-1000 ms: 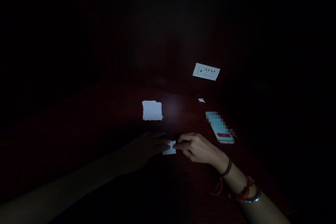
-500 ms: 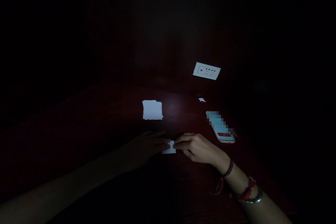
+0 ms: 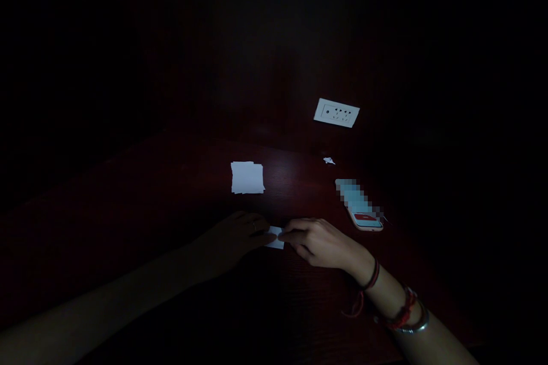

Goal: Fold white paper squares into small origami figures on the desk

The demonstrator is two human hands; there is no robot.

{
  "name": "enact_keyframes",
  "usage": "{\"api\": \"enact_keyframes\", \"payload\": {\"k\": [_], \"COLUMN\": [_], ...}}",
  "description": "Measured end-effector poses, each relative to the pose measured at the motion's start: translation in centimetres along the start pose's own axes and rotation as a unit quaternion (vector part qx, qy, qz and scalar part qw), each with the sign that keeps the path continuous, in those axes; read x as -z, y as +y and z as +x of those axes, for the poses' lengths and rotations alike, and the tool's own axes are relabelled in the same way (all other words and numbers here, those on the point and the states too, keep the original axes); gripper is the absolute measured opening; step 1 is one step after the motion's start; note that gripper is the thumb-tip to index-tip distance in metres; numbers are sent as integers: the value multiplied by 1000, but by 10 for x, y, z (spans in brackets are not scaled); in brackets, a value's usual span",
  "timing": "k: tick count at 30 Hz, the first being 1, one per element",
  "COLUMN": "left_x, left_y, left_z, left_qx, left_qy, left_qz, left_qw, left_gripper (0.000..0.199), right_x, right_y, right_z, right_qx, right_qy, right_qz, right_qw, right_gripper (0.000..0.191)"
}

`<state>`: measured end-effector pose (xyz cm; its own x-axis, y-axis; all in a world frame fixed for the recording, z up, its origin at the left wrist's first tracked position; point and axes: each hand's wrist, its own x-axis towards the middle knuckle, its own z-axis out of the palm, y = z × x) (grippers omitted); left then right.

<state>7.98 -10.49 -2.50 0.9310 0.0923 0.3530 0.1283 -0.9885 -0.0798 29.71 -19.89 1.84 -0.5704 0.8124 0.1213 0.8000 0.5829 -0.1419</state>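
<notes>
A small white piece of paper (image 3: 277, 244) lies on the dark red table between my two hands. My left hand (image 3: 237, 238), in shadow, has its thumb on the left part of the paper and its fingers curled at the far left edge. From the other side my right hand (image 3: 317, 241) grips the right edge between thumb and fingers. The two thumb tips almost meet over the paper's middle. Beyond the hands sits an uneven stack of white paper squares (image 3: 247, 178).
At the right a phone (image 3: 357, 202) with a lit screen rests on the table (image 3: 295, 177). A crumpled white scrap (image 3: 329, 161) lies behind it. A white wall socket (image 3: 337, 113) is on the dark wall. Most of the surroundings are very dark.
The fingers of my left hand have drawn back to the left, uncovering the paper's far edge. My right thumb has slid slightly left over the paper.
</notes>
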Motion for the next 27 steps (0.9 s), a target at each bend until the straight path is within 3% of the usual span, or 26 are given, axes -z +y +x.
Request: {"api": "enact_keyframes", "payload": {"k": [12,19,23,27], "left_x": [-4,-3,-2,-1], "left_y": [3,1,2,4], "left_z": [-2,-7,-7,-3], "left_qx": [17,12,16,34], "left_qy": [10,-17,-28,0], "left_qz": [10,-22,-24,14], "left_qw": [1000,1000,999,999], "left_gripper": [37,49,52,45], "right_x": [1,-4,-6,-7], "right_y": [2,10,12,12], "right_z": [0,-1,0,0], "right_qx": [10,-14,-5,-2], "right_qy": [3,69,52,41], "right_qz": [-3,14,22,26], "right_qw": [1000,997,998,999], "right_gripper": [25,26,25,23]}}
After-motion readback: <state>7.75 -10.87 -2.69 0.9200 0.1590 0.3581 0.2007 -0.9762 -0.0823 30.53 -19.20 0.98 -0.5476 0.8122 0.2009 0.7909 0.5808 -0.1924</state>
